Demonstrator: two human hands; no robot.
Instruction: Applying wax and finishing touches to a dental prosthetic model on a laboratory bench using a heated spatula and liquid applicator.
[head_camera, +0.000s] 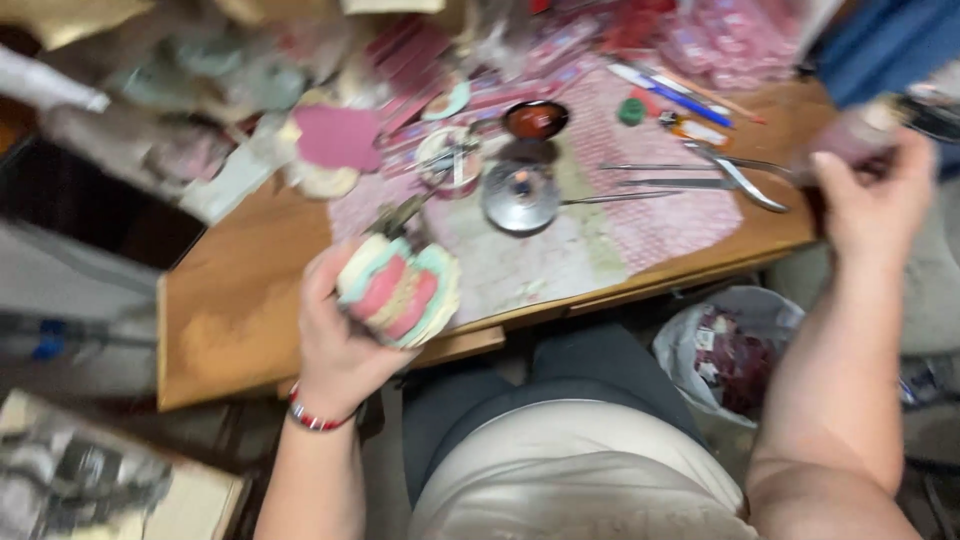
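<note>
My left hand (335, 335) grips a small stack of round fabric or felt discs (400, 288) in pink, cream and pale green, held over the near edge of the wooden table (230, 320). My right hand (870, 200) is raised at the table's right end, closed around a small blurred pinkish bottle or tube (850, 135). The picture is motion-blurred, so fine detail is lost.
On a pink patterned cloth (640, 220) lie a round metal dish (520, 195), a dark bowl with red contents (535, 120), metal tweezers and pliers (720, 175), pens (675, 95) and pink craft scraps. A white bag of scraps (730, 345) sits below the table at right.
</note>
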